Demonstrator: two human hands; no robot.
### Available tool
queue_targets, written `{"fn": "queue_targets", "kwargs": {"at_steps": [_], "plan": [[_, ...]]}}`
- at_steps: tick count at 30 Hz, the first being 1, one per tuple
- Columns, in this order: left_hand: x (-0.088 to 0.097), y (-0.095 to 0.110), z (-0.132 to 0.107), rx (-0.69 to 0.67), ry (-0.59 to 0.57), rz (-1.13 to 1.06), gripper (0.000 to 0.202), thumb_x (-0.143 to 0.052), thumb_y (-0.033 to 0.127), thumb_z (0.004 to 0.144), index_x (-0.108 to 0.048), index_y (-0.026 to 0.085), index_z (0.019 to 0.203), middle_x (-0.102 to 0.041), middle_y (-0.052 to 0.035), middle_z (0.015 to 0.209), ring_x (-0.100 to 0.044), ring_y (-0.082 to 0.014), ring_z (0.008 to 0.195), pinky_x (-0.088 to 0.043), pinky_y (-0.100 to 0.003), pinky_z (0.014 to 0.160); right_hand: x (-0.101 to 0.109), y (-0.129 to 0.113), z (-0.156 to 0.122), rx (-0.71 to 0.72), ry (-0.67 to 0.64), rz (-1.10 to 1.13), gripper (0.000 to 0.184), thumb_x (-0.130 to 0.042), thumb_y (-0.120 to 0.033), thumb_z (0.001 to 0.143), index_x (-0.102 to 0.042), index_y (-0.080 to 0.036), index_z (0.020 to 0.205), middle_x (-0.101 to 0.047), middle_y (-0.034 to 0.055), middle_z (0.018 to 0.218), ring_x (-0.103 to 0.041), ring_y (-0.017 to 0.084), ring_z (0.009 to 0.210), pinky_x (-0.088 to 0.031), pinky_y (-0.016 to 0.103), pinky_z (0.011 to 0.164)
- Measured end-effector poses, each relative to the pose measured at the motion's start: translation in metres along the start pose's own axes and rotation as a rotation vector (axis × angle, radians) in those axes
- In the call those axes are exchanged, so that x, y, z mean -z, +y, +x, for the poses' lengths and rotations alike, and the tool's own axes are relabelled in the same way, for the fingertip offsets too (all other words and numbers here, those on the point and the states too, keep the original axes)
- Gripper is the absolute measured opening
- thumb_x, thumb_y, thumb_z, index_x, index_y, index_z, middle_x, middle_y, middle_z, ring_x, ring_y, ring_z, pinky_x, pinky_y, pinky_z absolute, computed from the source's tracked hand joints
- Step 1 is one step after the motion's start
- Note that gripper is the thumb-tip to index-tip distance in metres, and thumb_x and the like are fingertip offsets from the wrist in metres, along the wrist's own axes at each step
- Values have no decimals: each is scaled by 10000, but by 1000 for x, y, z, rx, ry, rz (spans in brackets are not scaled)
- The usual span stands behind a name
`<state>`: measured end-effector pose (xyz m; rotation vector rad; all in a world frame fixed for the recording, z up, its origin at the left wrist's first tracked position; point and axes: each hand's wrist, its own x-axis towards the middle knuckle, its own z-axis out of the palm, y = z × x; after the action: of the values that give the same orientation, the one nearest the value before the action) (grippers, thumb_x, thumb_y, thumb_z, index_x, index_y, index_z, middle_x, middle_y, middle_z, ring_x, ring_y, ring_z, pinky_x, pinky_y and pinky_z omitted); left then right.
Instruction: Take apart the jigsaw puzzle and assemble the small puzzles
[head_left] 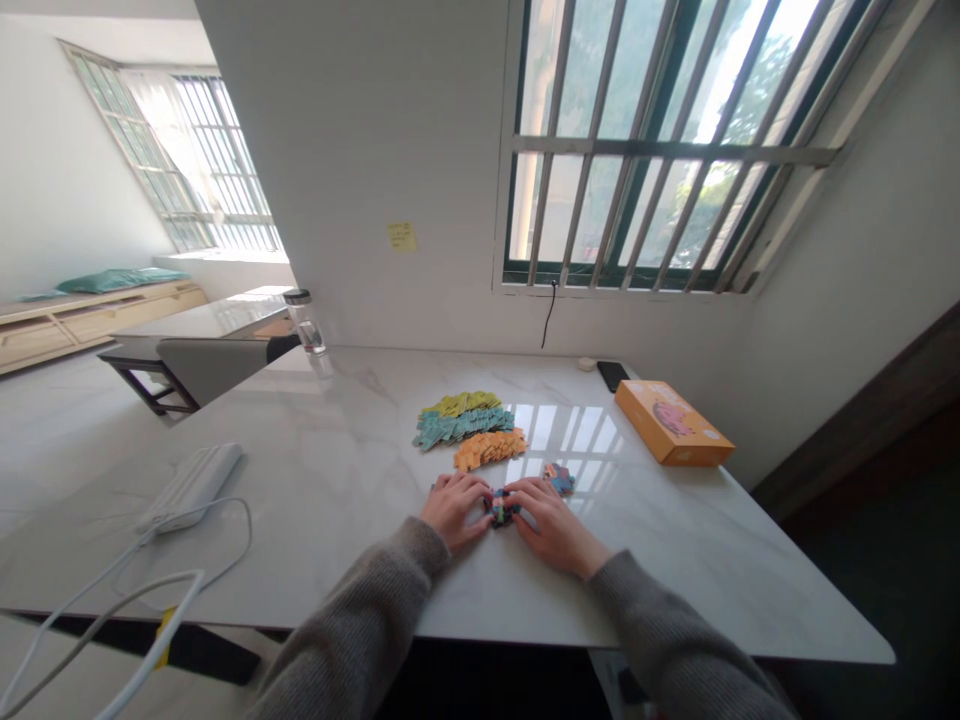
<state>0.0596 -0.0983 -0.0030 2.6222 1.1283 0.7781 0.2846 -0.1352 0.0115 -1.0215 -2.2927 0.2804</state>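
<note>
Both of my hands rest at the near middle of the white table, on either side of a small clump of dark, multicoloured jigsaw pieces. My left hand curls its fingers against the clump's left side. From the right, my right hand presses its fingers on the same pieces. Parts of the clump are hidden under the fingers. Just beyond my right hand lie a few blue and orange jigsaw pieces. Farther back are overlapping rows of orange pieces, teal pieces and yellow-green pieces.
An orange box sits at the table's right, with a black phone behind it. On the left lies a white power strip with cables running over the near edge. A clear bottle stands at the back left corner.
</note>
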Motion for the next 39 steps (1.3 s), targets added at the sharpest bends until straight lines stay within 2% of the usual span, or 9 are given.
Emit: {"fn": "queue_targets", "kwargs": {"at_steps": [5, 11, 14, 18, 22, 25, 28, 32, 39], "plan": [[4, 2, -1, 3, 98, -41, 187, -700, 266, 776, -633, 242, 949, -651, -47, 1083, -596, -238, 1028, -408, -406, 895, -3, 5, -1, -108, 129, 99, 202, -487, -210, 938, -577, -239, 1117, -623, 86, 1156, -558, 240, 1095, -429, 452, 995], [5, 7, -5, -39, 324, -97, 213, -722, 281, 773, -607, 222, 943, -617, -68, 1046, -591, -228, 986, -453, -389, 869, -13, 3, 7, -267, 227, 455, 352, -497, -339, 952, -432, -218, 1276, -646, 19, 848, -591, 171, 754, -479, 322, 730], [2, 9, -6, -67, 302, -81, 252, -725, 291, 768, -598, 221, 974, -618, -73, 1041, -597, -230, 972, -462, -391, 853, -18, 0, 13, -310, 270, 590, 391, -536, -386, 925, -426, -212, 1257, -599, -14, 761, -574, 163, 703, -472, 304, 687], [3, 13, -8, -106, 246, -53, 273, -696, 227, 749, -602, 220, 1006, -628, -75, 1023, -606, -234, 960, -464, -395, 849, -21, 1, 13, -333, 289, 583, 334, -538, -402, 920, -473, -202, 1179, -586, -15, 724, -552, 155, 674, -455, 298, 662], [6, 16, -9, -157, 224, -57, 257, -641, 158, 748, -628, 238, 992, -613, -72, 1191, -583, -238, 1053, -453, -398, 920, -20, 4, 11, -318, 213, 596, 370, -565, -402, 909, -466, -201, 1205, -597, -16, 731, -559, 152, 678, -452, 299, 667], [6, 15, -10, -188, 209, -66, 245, -642, 158, 744, -636, 246, 973, -637, -53, 1167, -581, -232, 1033, -452, -382, 908, -19, 3, 10, -312, 151, 665, 399, -559, -399, 918, -438, -208, 1247, -594, -23, 727, -578, 155, 671, -469, 307, 673], [5, 13, -9, -151, 241, -79, 197, -669, 180, 737, -639, 235, 924, -644, -55, 1054, -584, -228, 975, -458, -373, 863, -14, 0, 8, -272, 166, 571, 306, -566, -368, 917, -507, -227, 1182, -630, 25, 843, -608, 181, 776, -491, 328, 705], [3, 7, -9, -91, 274, -116, 165, -679, 198, 757, -628, 224, 911, -622, -64, 1034, -576, -229, 990, -459, -381, 889, -8, -3, 4, -107, 185, 299, 273, -690, -294, 832, -603, -252, 1087, -610, 85, 1161, -561, 248, 1096, -480, 407, 914], [0, 5, -9, -67, 222, -142, 142, -674, 239, 779, -618, 224, 909, -611, -58, 1021, -570, -223, 981, -454, -380, 899, -9, -4, 4, -20, 180, 203, 257, -690, -211, 816, -616, -252, 1059, -641, 72, 1104, -565, 240, 1069, -481, 411, 937]]}}
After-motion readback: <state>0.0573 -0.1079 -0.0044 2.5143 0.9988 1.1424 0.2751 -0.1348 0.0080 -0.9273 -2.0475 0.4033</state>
